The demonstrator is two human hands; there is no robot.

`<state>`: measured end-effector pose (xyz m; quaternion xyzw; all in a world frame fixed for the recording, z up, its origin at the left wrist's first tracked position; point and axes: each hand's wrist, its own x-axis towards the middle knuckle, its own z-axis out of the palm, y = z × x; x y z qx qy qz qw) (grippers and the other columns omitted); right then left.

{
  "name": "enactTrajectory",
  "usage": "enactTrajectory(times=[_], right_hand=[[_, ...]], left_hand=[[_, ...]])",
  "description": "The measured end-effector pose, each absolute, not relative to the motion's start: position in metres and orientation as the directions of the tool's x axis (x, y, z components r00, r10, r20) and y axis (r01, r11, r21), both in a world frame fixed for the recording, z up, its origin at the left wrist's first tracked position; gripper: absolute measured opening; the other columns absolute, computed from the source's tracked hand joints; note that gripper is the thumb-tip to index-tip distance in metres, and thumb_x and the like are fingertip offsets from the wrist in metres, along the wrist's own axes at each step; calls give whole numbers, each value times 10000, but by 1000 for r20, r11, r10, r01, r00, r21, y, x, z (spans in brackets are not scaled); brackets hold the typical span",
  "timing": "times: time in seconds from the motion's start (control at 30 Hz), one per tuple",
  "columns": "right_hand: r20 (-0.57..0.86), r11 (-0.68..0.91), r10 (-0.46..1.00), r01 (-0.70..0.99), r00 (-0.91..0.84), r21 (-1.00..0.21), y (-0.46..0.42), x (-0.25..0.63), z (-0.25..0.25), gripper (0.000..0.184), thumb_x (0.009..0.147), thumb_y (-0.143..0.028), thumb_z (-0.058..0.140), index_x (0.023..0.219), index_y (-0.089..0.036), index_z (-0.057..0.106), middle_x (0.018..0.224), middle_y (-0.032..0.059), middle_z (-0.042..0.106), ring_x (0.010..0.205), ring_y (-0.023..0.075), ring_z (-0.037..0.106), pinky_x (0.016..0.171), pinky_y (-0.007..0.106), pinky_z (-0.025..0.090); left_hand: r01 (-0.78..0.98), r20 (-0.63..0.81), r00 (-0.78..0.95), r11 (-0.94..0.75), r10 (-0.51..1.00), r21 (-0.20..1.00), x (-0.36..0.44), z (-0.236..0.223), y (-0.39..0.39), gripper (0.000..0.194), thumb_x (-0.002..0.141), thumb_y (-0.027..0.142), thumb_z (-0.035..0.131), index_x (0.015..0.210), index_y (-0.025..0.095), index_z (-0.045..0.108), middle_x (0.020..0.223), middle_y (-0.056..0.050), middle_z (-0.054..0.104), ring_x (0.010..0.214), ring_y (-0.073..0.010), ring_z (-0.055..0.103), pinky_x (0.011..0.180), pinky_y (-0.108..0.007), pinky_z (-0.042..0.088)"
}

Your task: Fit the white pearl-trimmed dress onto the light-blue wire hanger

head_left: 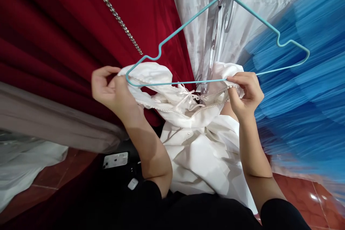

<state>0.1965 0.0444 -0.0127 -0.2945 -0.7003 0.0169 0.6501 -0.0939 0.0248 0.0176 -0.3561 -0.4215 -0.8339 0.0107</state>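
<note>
A white dress (pixel 199 143) with a pearl-trimmed neckline and a small bow hangs from my two hands below a teal wire hanger (pixel 188 25). My left hand (pixel 110 88) is closed on the dress's left shoulder, right at the hanger's left end. My right hand (pixel 244 91) pinches the right shoulder of the dress against the hanger's bottom bar. The hanger's hook is cut off by the top edge. The dress's lower part falls in folds between my forearms.
A dark red garment (pixel 67 36) with a silver chain (pixel 115 14) hangs at left. Sheer white fabric (pixel 210 7) hangs behind the hanger; blue tulle (pixel 302 90) fills the right. Grey cloth (pixel 40 115) lies lower left. A white power strip (pixel 115 160) rests on the red tiled floor (pixel 318 197).
</note>
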Motion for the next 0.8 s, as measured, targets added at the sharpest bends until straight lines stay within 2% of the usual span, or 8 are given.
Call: enactTrajectory(times=[0.1,0.2,0.4,0.57,0.7,0.8], right_hand=[[895,824,447,385,6,-415,42,196,-12,223,873,-129,601,1015,-239,733,919,10,690,885,145,658,805,363,565],[885,818,466,381,-2,-430,39,194,-12,250,870,-106,594,1029,-246,726,929,6,685,900,147,656,823,373,562],[866,790,498,392,40,-472,39,189,-14,235,871,-99,584,1013,-235,713,925,1,682,900,142,648,808,362,549],[873,794,484,393,51,-463,39,184,-15,236,870,-84,581,1001,-236,705,915,-5,670,893,139,638,795,354,535],[881,795,471,410,46,-447,39,184,-15,232,864,-80,584,997,-227,705,906,-2,663,870,135,621,747,333,514],[877,782,478,436,40,-446,39,186,-16,253,858,-77,571,1014,-230,700,926,1,657,886,139,619,746,336,517]], left_hand=[[344,673,-680,-685,291,643,-98,40,24,313,634,-134,487,754,110,643,729,37,565,613,-58,465,592,-193,379],[427,740,-565,-638,365,641,-95,56,20,321,711,-135,543,820,128,692,801,27,628,570,-47,423,540,-221,298],[505,784,-378,-600,493,620,-78,72,24,280,780,-126,569,902,95,691,842,16,649,555,-43,403,526,-237,253],[471,805,-310,-654,506,592,-65,80,31,402,772,-165,567,1075,92,631,1010,12,598,659,-38,440,560,-188,298],[435,835,-256,-713,488,550,-60,76,38,388,774,-130,661,1085,98,615,813,44,504,670,-53,461,579,-191,319],[381,834,-207,-743,512,551,-58,66,44,304,832,-81,669,1070,105,641,829,27,564,736,-70,525,653,-197,394]])
